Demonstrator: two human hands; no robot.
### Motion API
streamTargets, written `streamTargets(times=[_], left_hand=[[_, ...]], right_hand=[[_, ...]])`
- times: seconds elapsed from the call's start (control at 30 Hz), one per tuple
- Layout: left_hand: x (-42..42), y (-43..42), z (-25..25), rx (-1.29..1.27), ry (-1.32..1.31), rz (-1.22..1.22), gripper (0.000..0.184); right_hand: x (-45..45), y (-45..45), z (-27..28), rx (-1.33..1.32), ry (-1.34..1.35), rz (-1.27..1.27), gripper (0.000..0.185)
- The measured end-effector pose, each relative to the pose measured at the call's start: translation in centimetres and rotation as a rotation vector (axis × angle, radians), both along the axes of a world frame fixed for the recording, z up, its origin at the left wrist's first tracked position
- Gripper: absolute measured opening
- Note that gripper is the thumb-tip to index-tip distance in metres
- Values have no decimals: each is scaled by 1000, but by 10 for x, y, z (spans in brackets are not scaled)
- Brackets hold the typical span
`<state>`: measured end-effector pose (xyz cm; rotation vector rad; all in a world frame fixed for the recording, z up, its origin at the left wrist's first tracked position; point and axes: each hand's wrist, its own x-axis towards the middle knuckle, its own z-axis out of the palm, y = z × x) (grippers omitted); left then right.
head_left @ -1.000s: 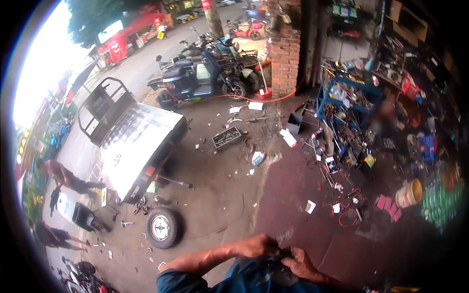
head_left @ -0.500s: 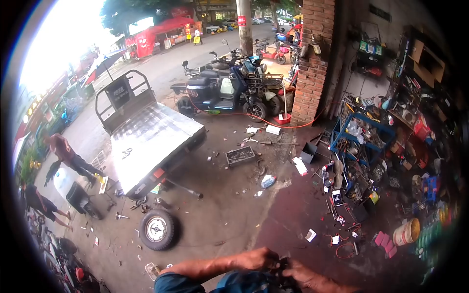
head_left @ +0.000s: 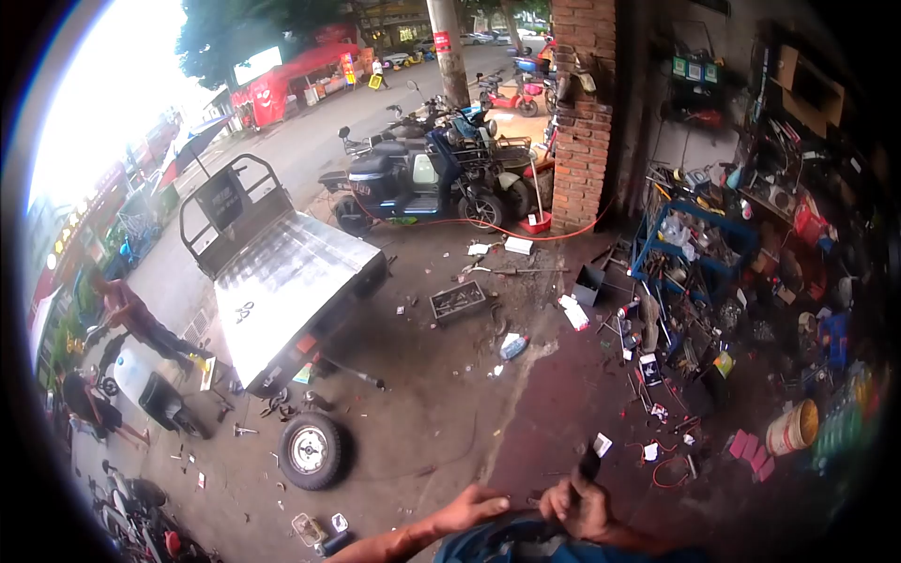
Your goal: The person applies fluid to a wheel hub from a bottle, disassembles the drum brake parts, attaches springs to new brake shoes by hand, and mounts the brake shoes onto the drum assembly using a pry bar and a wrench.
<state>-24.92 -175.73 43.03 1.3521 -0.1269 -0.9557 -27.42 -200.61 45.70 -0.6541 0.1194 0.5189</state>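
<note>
My right hand (head_left: 574, 509) is at the bottom, right of centre, with its fingers wrapped round a dark, elongated object (head_left: 589, 464) that points upward. Blur and shade hide its exact kind. My left hand (head_left: 475, 508) lies a little to the left, apart from the right one and low over my blue clothing (head_left: 507, 542). Its fingers look curled together, and what they hold, if anything, is hidden. On the floor to the left lies a wheel with a black tyre (head_left: 310, 451) and a white rim.
A flatbed cargo tricycle (head_left: 291, 281) stands behind the wheel. Parked scooters (head_left: 413, 183) are beside a brick pillar (head_left: 584, 122). Tools and parts crowd a blue metal rack (head_left: 694, 244) at right, near a bucket (head_left: 791, 427). Two people (head_left: 136, 314) are at left beside a scooter.
My hands have come apart; they were together around a dark object. The right one now raises the dark object. The view has shifted slightly, and the people at left have changed posture.
</note>
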Motion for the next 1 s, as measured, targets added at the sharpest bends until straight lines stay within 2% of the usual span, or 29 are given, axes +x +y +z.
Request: streamTargets(times=[0.07,0.1,0.17,0.2,0.27,0.43,0.5,0.53,0.57,0.63,0.7,0.8,0.83,0.9,0.93,0.97,1.0], left_hand=[[-40,-4,14,161,-104,69,48],[-45,-3,22,247,-165,98,48],[-44,-2,23,336,-103,-10,48],[-52,3,27,384,-63,-72,47],[-41,5,28,361,-71,-107,47],[-11,4,23,260,-310,-250,32],[11,-3,21,164,-502,-356,30],[17,-9,39,181,-355,-306,28],[26,-9,42,152,-373,-346,29],[35,-6,46,89,-395,-431,31],[29,-3,51,105,-464,-376,33],[36,-11,53,217,-467,-395,35],[40,-19,55,267,-450,-419,36],[44,-50,65,200,-484,-341,33],[46,-63,71,165,-506,-302,32],[48,-72,74,187,-517,-323,31],[48,-79,77,209,-526,-341,30]], right_hand=[[-23,-48,-20,17,87,25,55],[-34,-62,-37,129,102,54,54],[-39,-71,-49,57,-5,141,54],[-48,-64,-31,22,57,131,52],[-14,-61,9,-86,93,131,49],[30,-45,-1,178,252,-81,27],[41,-25,27,-190,347,-191,45],[43,-18,30,-257,303,-170,45],[45,-14,32,-322,258,-154,44],[39,-18,15,-171,276,-128,43],[33,-27,4,-42,299,-132,43],[23,-33,8,75,281,-96,31],[24,-28,9,-27,256,-164,35],[39,-11,17,-236,188,-306,42],[43,-5,33,-378,33,-329,41],[46,-5,41,-373,-27,-253,40],[46,-6,43,-345,27,-203,38]])
